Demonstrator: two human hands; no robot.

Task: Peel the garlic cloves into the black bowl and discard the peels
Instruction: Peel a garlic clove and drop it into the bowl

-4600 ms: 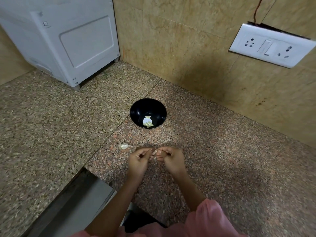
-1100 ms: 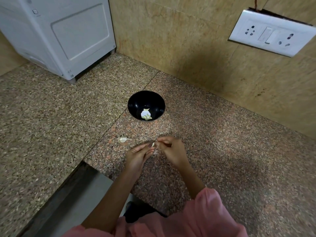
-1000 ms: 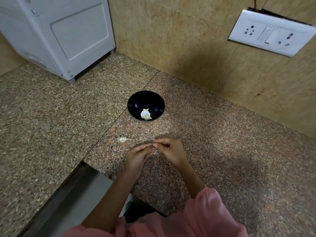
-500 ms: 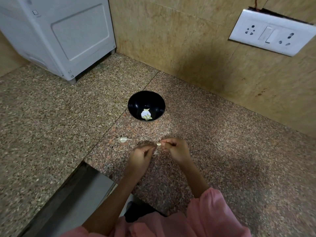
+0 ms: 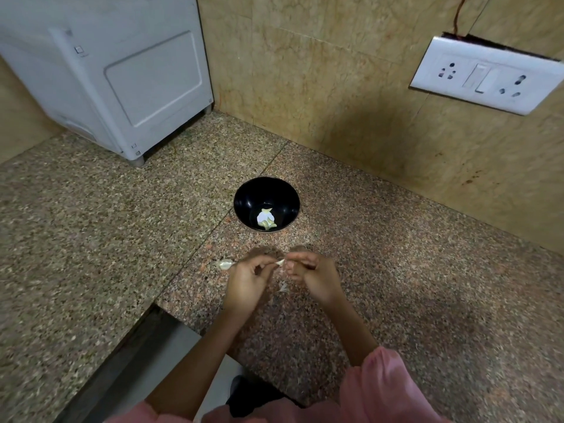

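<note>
- The left hand is curled, its thumb and fingertips pinched on one end of a small pale garlic clove.
- The right hand is curled too, and its fingertips close on the other end of the same clove, so both hands grasp it between them just above the countertop.
- How much skin is left on the held clove cannot be told; it is too small and half hidden by the fingers.
- A thin pale peel scrap lies on the granite below the gap between the two hands.
- A loose clove lies on the counter just left of the left hand, apart from it.
- The black bowl stands farther back, beyond the hands and near the wall, with a few peeled cloves at its bottom.
- A pink sleeve covers the right upper arm at the near edge.
- A white appliance stands in the far left corner, and a white socket plate is on the wall at the far right.
</note>
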